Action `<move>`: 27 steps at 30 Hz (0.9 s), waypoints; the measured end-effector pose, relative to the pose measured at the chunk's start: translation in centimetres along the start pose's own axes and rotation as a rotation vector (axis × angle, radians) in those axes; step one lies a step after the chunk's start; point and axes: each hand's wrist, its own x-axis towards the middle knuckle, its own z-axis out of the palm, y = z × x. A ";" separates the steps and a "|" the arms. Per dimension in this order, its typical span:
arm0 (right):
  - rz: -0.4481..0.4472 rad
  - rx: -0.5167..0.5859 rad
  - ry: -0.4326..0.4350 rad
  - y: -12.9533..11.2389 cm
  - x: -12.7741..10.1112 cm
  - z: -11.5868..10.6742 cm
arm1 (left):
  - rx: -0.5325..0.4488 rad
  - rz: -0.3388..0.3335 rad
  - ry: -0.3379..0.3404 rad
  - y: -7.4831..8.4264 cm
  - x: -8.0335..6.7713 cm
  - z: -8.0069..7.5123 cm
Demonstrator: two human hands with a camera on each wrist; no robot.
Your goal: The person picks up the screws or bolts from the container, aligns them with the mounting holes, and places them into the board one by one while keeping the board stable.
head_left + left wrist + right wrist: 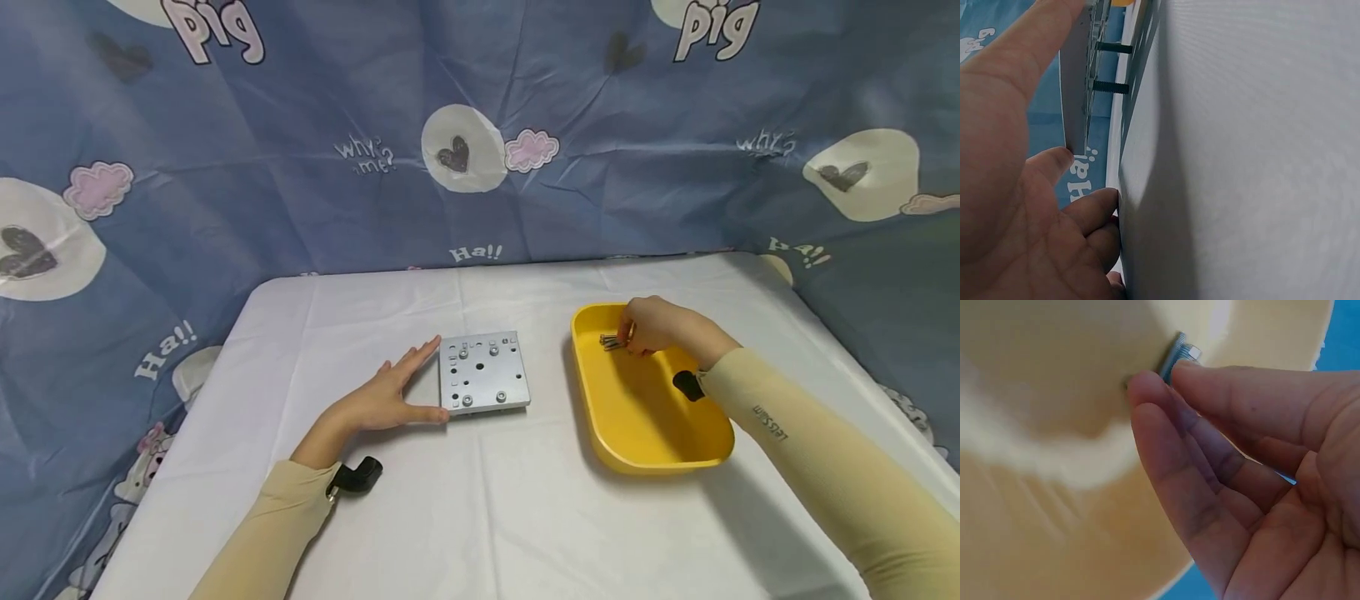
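Note:
A flat silver metal plate (480, 372) with holes and several screw heads on top rests on the white cloth. My left hand (386, 396) is at its left side with straight, spread fingers, the thumb at the front corner and the index fingertip at the back corner. In the left wrist view, threaded screw shanks (1112, 87) stick out from the plate's underside. My right hand (654, 325) reaches into the yellow plastic tray (637, 462) and pinches at small metal screws (1175, 356) between thumb and fingertips. More screws (611, 342) show beside the fingers on the tray floor.
A white cloth (375, 550) covers the table. Behind it hangs a blue printed curtain (360, 217). The tray's raised walls surround my right hand, and its near rim faces the table's front.

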 end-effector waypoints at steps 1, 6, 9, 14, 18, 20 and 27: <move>0.001 -0.006 0.005 0.0 0.0 0.1 | 0.003 0.000 0.002 0.0 -0.1 0.0; 0.016 -0.007 0.027 0.6 0.2 0.5 | 0.001 0.008 0.001 -0.2 -0.1 0.0; 0.033 0.006 0.041 0.9 0.4 0.6 | 0.003 0.008 -0.002 -0.3 0.0 0.0; 0.033 0.018 0.081 1.0 0.5 0.9 | 0.009 0.007 0.000 -0.3 0.0 0.0; 0.023 0.018 0.096 0.9 0.8 1.0 | 0.008 0.004 0.002 -0.4 0.0 0.0; 0.025 0.019 0.095 0.9 1.0 1.1 | 0.003 0.007 0.000 -0.4 0.0 0.1; 0.012 0.022 0.103 1.1 1.3 1.1 | -0.002 0.017 -0.002 -0.4 0.1 0.2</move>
